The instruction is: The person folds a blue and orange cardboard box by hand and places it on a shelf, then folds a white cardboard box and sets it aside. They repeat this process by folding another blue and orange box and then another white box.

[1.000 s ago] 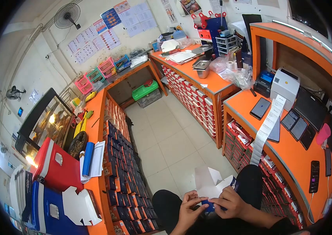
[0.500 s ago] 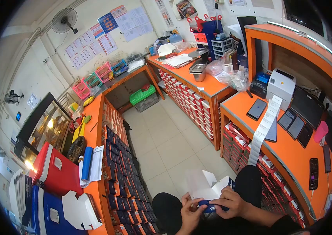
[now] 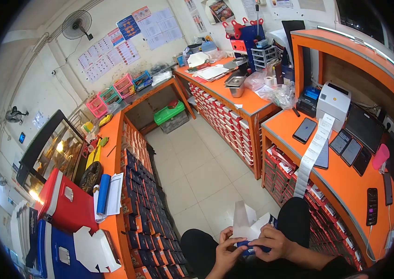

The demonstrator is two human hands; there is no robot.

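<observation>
Over my lap I hold a partly folded cardboard box (image 3: 248, 229), white inside and dark blue outside, with its flaps standing up. My left hand (image 3: 227, 247) pinches its near left edge between thumb and fingers. From the right, my right hand (image 3: 272, 242) grips the same near side, its thumb pressed on the blue fold. The two thumbs are close together along this edge. My fingers hide part of the box's near wall.
Stacked folded boxes (image 3: 152, 228) fill the shelf on my left, below an orange counter with an open white box (image 3: 95, 249), a red cooler (image 3: 66, 200) and a blue cooler (image 3: 59, 251). On the right desk are phones (image 3: 304, 129) and a label printer (image 3: 333, 101) trailing a paper strip (image 3: 309, 160).
The box's raised white flap has swung from leaning left to more upright. Both hands stay on the blue near edge, with the left fingers shifted slightly.
</observation>
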